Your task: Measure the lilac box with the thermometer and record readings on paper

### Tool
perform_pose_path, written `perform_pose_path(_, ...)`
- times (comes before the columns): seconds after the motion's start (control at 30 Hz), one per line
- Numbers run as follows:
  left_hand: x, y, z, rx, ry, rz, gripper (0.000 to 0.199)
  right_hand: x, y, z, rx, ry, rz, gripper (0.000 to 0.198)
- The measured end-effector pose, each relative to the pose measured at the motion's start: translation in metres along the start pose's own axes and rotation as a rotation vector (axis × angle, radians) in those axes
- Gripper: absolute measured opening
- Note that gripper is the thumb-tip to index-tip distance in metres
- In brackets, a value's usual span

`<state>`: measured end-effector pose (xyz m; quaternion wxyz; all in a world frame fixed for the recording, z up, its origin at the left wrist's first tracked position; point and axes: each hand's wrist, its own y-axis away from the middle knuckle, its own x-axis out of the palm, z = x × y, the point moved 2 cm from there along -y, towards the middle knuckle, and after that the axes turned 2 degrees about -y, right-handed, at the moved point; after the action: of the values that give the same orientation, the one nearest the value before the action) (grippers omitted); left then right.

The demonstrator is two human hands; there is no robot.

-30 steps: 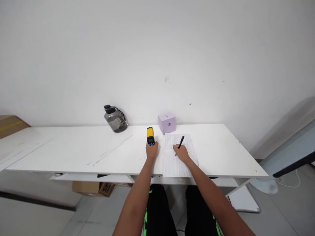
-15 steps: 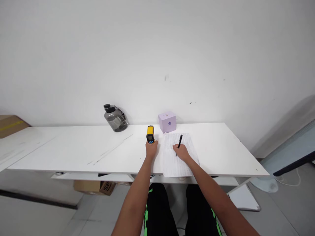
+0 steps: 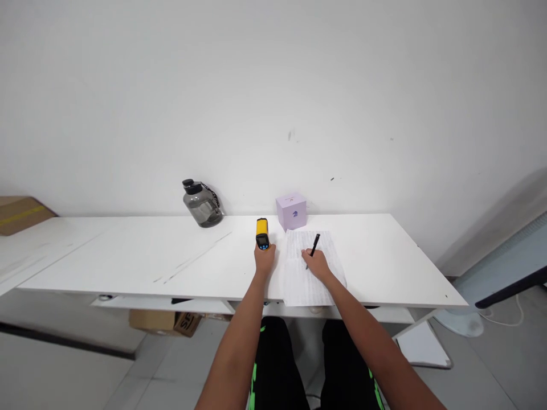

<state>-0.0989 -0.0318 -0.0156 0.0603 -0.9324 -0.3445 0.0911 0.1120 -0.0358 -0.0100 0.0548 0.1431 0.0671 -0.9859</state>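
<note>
My left hand (image 3: 265,258) is closed around the grip of a yellow and black infrared thermometer (image 3: 262,232); its small screen and blue buttons face me. My right hand (image 3: 317,263) pinches a black pen (image 3: 315,245), tilted with its tip low over a sheet of paper (image 3: 299,287). The paper has rows of faint markings and lies at the desk's front edge. Just behind it stands a lilac box (image 3: 292,212) with a small dark emblem. Most of the thermometer's handle is hidden by my fingers.
A grey water bottle (image 3: 203,206) with a black lid and strap stands on the white desk (image 3: 384,262), close to the wall. One cardboard box (image 3: 23,214) sits at the far left, another (image 3: 154,320) under the desk. My legs are beneath the front edge.
The view has shifted very slightly. The pen in my right hand has moved a little over the paper; my left hand still grips the thermometer in the same place.
</note>
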Motion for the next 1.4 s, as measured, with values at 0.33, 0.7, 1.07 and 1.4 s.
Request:
perform_pose_path(0.33, 0.0, 0.001, 0.0, 0.016, -0.014, -0.018, 0.023, 0.001, 0.0, 0.002, -0.005, 0.014, -0.01, 0.041)
perform_pose_path(0.7, 0.0, 0.003, -0.002, 0.011, -0.034, -0.018, 0.023, 0.0, 0.0, 0.001, -0.005, 0.028, -0.034, 0.042)
perform_pose_path(1.07, -0.001, 0.006, -0.009, 0.046, -0.043, -0.039, 0.02, 0.0, 0.001, 0.003, -0.001, 0.012, 0.036, 0.042)
perform_pose_path(1.4, -0.003, 0.007, -0.014, 0.076, -0.089, 0.001, 0.034, 0.0, -0.002, -0.001, -0.01, -0.042, -0.011, 0.046)
